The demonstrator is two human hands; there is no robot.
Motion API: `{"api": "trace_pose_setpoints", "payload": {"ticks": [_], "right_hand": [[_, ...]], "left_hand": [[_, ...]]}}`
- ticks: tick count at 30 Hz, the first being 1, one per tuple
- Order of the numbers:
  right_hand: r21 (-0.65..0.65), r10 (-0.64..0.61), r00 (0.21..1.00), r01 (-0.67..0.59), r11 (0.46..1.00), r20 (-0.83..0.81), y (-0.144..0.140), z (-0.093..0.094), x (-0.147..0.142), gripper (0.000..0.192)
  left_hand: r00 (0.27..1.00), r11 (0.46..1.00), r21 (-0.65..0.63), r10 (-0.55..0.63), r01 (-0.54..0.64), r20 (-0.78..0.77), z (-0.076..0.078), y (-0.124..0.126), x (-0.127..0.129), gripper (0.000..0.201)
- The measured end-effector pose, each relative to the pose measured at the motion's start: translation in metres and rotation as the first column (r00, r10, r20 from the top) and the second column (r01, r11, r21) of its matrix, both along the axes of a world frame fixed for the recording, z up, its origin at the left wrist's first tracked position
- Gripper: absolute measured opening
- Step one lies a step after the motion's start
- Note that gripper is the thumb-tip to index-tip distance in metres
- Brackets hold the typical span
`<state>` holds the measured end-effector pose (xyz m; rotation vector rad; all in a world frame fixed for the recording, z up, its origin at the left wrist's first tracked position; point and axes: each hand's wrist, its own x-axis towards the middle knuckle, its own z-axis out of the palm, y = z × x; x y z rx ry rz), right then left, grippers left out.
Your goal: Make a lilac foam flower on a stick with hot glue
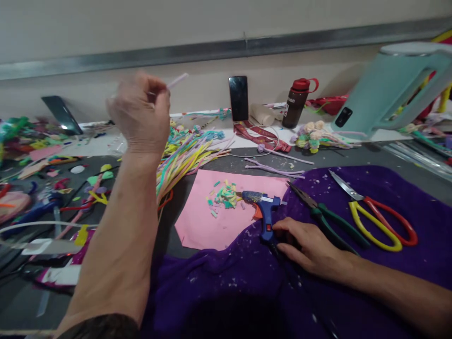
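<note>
My left hand, blurred by motion, is raised above the bench with its fingers closed on a short pale lilac pipe cleaner whose end sticks out to the right. My right hand rests on the purple cloth, fingers loosely apart, fingertips at the handle of a blue hot glue gun. The gun's nozzle lies by a small heap of cut green, yellow and lilac pieces on a pink sheet. Green-handled pliers and scissors with yellow and red handles lie beyond my right hand.
A bundle of coloured pipe cleaners lies behind my left forearm. Lilac pipe cleaners, a phone, a dark bottle and a mint-green kettle are toward the wall. Craft scraps and cables clutter the left side.
</note>
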<state>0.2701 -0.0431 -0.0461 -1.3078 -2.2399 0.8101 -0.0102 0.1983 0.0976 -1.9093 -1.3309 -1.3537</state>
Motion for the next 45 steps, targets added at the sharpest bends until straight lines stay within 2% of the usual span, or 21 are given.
{"api": "trace_pose_setpoints", "payload": {"ticks": [2,5,8,10,13,17,22,26,30,33,35,37,39,43,45], "right_hand": [[-0.007,-0.001,1.0,0.001,1.0,-0.004,-0.001,0.0,0.0,0.031],[0.0,-0.001,1.0,0.001,1.0,-0.029,-0.001,-0.001,0.001,0.031],[0.005,0.004,0.999,-0.004,1.0,-0.048,-0.001,-0.001,0.001,0.033],[0.009,0.007,0.999,-0.006,1.0,-0.049,-0.001,0.0,0.002,0.034],[0.033,0.022,0.998,-0.02,0.999,-0.061,-0.002,0.001,0.003,0.035],[0.063,0.037,0.996,-0.032,0.997,-0.081,-0.003,0.0,0.003,0.035],[0.037,0.003,0.991,0.001,0.999,-0.13,-0.003,-0.001,0.003,0.031],[-0.055,-0.091,0.954,0.079,0.995,-0.287,-0.006,0.004,0.005,0.02],[-0.198,-0.197,0.844,0.11,0.974,-0.499,-0.006,0.015,0.003,0.025],[-0.315,-0.235,0.791,0.056,0.947,-0.565,-0.004,0.026,-0.003,0.03],[-0.351,-0.211,0.809,0.006,0.937,-0.549,-0.004,0.032,-0.007,0.024],[-0.316,-0.155,0.853,-0.012,0.949,-0.498,-0.003,0.036,-0.009,0.018],[-0.229,-0.089,0.895,-0.015,0.973,-0.437,-0.001,0.039,-0.009,0.019],[-0.067,0.023,0.943,-0.048,0.997,-0.331,0.005,0.045,-0.006,0.019],[-0.028,0.054,0.957,-0.064,0.998,-0.286,0.009,0.05,-0.004,0.019]], "left_hand": [[0.991,0.996,0.091,-0.011,0.023,-0.134,0.015,-0.03,0.014,0.015],[0.934,0.97,0.139,-0.146,0.2,-0.326,0.019,-0.075,0.042,0.014],[0.923,0.964,0.074,-0.221,0.256,-0.314,0.005,-0.105,0.067,0.012],[0.9,0.936,0.003,-0.339,0.353,-0.273,-0.008,-0.115,0.077,0.009],[0.871,0.897,-0.081,-0.441,0.434,-0.219,-0.025,-0.121,0.083,0.007],[0.875,0.878,-0.139,-0.474,0.459,-0.104,-0.035,-0.128,0.084,0.009],[0.863,0.867,-0.119,-0.496,0.484,-0.098,-0.047,-0.138,0.086,0.011],[0.833,0.848,-0.128,-0.53,0.515,-0.161,-0.062,-0.149,0.084,0.014],[0.805,0.834,-0.181,-0.551,0.521,-0.221,-0.079,-0.167,0.081,0.017],[0.759,0.798,-0.198,-0.603,0.569,-0.247,-0.089,-0.184,0.082,0.018],[0.727,0.775,-0.2,-0.631,0.599,-0.27,-0.091,-0.194,0.083,0.017],[0.717,0.77,-0.211,-0.638,0.602,-0.281,-0.09,-0.203,0.082,0.016],[0.735,0.787,-0.209,-0.617,0.581,-0.28,-0.086,-0.212,0.077,0.017],[0.782,0.852,-0.267,-0.521,0.451,-0.341,-0.076,-0.223,0.056,0.032],[0.81,0.858,-0.332,-0.493,0.392,-0.318,-0.072,-0.226,0.044,0.032]]}}
